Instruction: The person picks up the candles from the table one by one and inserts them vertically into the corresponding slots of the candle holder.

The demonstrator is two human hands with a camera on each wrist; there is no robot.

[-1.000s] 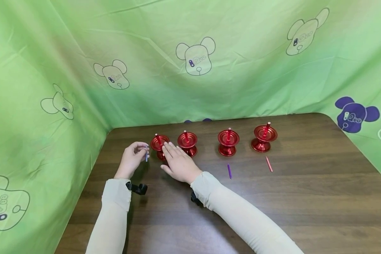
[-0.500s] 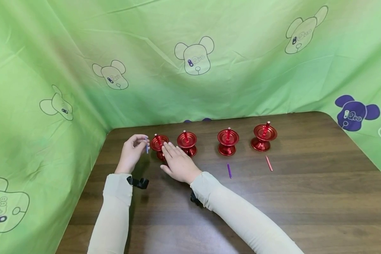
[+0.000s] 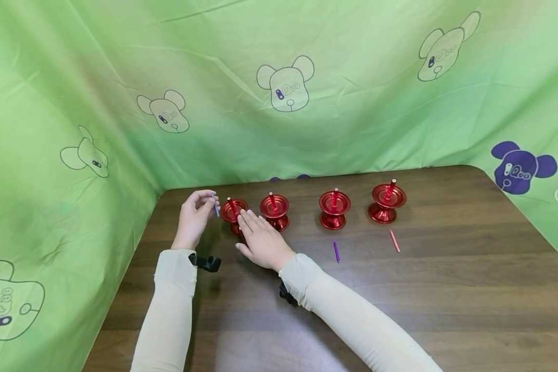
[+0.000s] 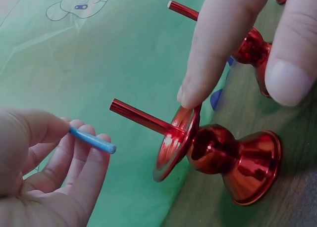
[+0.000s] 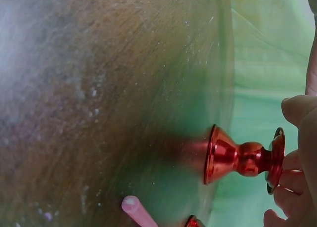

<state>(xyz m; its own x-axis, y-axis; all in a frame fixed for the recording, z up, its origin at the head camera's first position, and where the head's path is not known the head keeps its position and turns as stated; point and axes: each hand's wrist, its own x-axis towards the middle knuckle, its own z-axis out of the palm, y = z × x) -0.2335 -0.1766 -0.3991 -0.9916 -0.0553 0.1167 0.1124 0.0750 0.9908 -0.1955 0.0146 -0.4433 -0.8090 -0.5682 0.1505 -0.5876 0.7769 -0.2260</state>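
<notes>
In the head view my left hand [image 3: 192, 219] pinches a thin blue candle [image 4: 94, 141] between thumb and fingers. The candle is tilted and apart from the leftmost red metal candle holder [image 4: 213, 150], just left of its upright tube [image 4: 143, 118]. With fairly straight fingers, my right hand [image 3: 264, 242] touches the dish rim of that holder, covering part of it. That holder stands upright on the table; its tube shows no candle in the left wrist view.
More red holders stand along the back: a second [image 3: 281, 221], a third [image 3: 333, 219] and a fourth [image 3: 382, 213]. A purple candle [image 3: 336, 251] and a pink candle [image 3: 394, 241] lie on the wooden table [image 3: 446, 289]. Green printed cloth [image 3: 223, 139] hangs behind.
My left hand has risen and moved slightly forward with the blue candle, whose lower end now leans toward the leftmost holder. My right hand stays at the rim.
</notes>
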